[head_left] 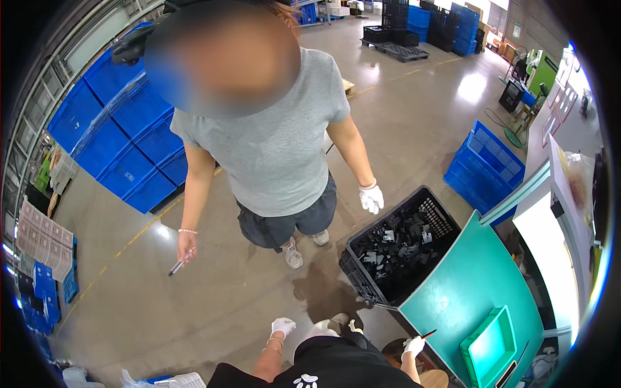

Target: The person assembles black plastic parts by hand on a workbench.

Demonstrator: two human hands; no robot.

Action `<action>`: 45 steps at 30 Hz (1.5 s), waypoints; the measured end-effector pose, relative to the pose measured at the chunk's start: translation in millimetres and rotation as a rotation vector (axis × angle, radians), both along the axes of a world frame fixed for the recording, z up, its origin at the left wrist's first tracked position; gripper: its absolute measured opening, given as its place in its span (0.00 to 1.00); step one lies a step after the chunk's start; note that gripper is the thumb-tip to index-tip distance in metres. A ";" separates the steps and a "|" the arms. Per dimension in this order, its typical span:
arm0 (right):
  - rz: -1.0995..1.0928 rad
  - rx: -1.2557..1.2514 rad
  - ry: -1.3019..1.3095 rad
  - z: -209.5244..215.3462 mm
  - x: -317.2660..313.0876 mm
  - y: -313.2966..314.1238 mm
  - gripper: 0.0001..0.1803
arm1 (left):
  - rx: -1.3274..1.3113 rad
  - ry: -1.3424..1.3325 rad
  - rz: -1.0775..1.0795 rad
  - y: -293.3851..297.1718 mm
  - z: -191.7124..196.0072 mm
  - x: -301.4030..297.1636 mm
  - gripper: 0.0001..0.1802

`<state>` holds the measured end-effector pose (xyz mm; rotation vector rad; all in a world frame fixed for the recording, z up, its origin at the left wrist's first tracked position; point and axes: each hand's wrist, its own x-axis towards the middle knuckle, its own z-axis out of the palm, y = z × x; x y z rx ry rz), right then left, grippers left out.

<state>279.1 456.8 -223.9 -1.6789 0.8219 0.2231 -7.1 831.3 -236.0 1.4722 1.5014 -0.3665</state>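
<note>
My left hand (283,326), in a white glove with a bracelet at the wrist, is beside my black top, its fingers curled in with nothing seen in them. By the near edge of the teal tabletop, my right hand (414,346), also white-gloved, is closed on a slim red pen-like tool (429,334) with a dark tip. To its right on the tabletop (446,291) rests a shallow green tray (471,362). Beyond the table's left edge stands a black crate (369,284) holding many small black parts (401,249) and a few pale pieces.
Facing me stands a person in a grey shirt (278,155), with one bare hand (187,246) holding a pen (176,267) and one gloved hand (371,198). Blue bins (126,168) are stacked behind. A blue crate (475,165) sits beyond the table.
</note>
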 end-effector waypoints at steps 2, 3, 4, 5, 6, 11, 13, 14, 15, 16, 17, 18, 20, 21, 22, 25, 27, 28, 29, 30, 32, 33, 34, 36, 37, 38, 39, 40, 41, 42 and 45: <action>-0.020 0.026 -0.027 0.4 -0.5 1.9 0.11 | -0.029 -0.076 0.109 0.9 4.6 4.7 0.06; -0.016 0.027 -0.028 -3.2 0.2 0.0 0.11 | -0.028 -0.078 0.113 2.0 8.6 9.0 0.06; -0.022 0.001 -0.005 -6.7 0.5 -2.1 0.11 | -0.015 -0.095 0.106 3.2 12.4 13.9 0.06; -0.030 -0.024 0.017 -10.4 0.3 -3.9 0.11 | -0.002 -0.113 0.098 3.8 16.6 18.2 0.06; -0.021 -0.022 0.016 -12.0 -0.1 -2.9 0.11 | 0.000 -0.114 0.106 4.6 16.1 18.7 0.06; -0.046 0.035 -0.028 -22.5 -1.9 -2.5 0.09 | 0.018 -0.171 0.098 8.5 12.1 23.9 0.06; -0.076 0.065 -0.046 -25.5 -2.8 -3.1 0.06 | 0.017 -0.160 0.082 8.4 9.5 23.6 0.07; -0.076 0.065 -0.047 -26.8 -2.7 -3.9 0.06 | 0.015 -0.147 0.065 8.2 8.4 22.8 0.07; -0.064 0.070 -0.049 -27.8 -3.3 -4.6 0.06 | 0.014 -0.149 0.066 7.9 5.7 21.1 0.07; -0.052 0.076 -0.050 -28.8 -3.0 -5.0 0.07 | 0.020 -0.130 0.039 7.7 3.2 18.9 0.08; -0.050 0.075 -0.052 -30.2 -2.7 -4.9 0.07 | 0.027 -0.111 0.012 7.4 0.8 16.6 0.08; -0.056 0.075 -0.039 -30.7 -3.8 -3.4 0.07 | 0.027 -0.112 0.012 7.7 -2.5 14.6 0.08; -0.060 0.076 -0.026 -30.7 -5.9 -2.0 0.07 | 0.041 -0.043 -0.046 8.0 -8.7 10.3 0.09; -0.046 0.072 -0.010 -31.1 -7.5 -2.6 0.06 | 0.042 -0.044 -0.047 7.4 -10.3 9.0 0.09; -0.032 0.068 0.007 -31.4 -8.5 -3.2 0.06 | 0.039 -0.051 -0.034 6.9 -11.6 7.6 0.09; -0.035 0.056 0.017 -34.3 -9.8 -3.3 0.05 | 0.029 -0.061 -0.012 5.8 -8.8 8.5 0.08; -0.035 0.064 0.019 -35.3 -10.7 -3.4 0.04 | 0.025 -0.063 -0.003 5.5 -3.3 9.7 0.08; -0.034 0.072 0.022 -35.3 -11.3 -2.7 0.04 | 0.019 -0.069 0.006 5.7 -0.2 10.1 0.08; -0.034 0.074 0.022 -35.3 -11.7 -2.1 0.04 | 0.012 -0.075 0.015 5.8 3.0 10.7 0.08; -0.040 0.063 0.020 -35.0 -11.8 -1.5 0.04 | 0.013 -0.077 0.014 6.1 7.2 12.5 0.08; -0.049 0.053 0.016 -33.8 -12.0 -1.3 0.05 | 0.002 -0.078 0.009 6.5 15.4 16.8 0.08; -0.056 0.058 0.027 -33.9 -12.3 -1.9 0.05 | 0.005 -0.079 0.009 7.2 16.1 16.9 0.08; -0.064 0.063 0.038 -34.2 -12.3 -1.9 0.06 | 0.008 -0.083 0.007 7.7 16.6 17.2 0.08; -0.053 0.090 0.043 -34.7 -13.8 -2.9 0.06 | 0.013 -0.089 0.003 8.3 17.4 17.4 0.08; -0.041 0.114 0.050 -35.1 -14.4 -3.2 0.06 | 0.009 -0.104 0.012 8.5 17.8 17.5 0.08; -0.043 0.114 0.053 -32.4 -16.4 -1.5 0.06 | 0.002 -0.116 0.020 8.9 17.9 17.3 0.08; -0.006 0.086 0.062 -30.4 -18.7 -0.5 0.06 | 0.003 -0.116 0.019 8.5 19.9 18.0 0.08; 0.032 0.059 0.071 -28.4 -21.3 0.0 0.07 | -0.002 -0.125 0.033 6.9 22.0 18.1 0.08; 0.031 0.060 0.073 -26.5 -23.9 0.3 0.07 | -0.007 -0.134 0.046 5.9 24.1 18.0 0.08; 0.044 0.055 0.076 -25.0 -25.0 -0.3 0.07 | -0.006 -0.136 0.047 5.4 23.4 17.3 0.08; 0.076 0.034 0.072 -23.4 -27.7 2.6 0.06 | 0.004 -0.091 0.017 5.7 20.6 14.4 0.08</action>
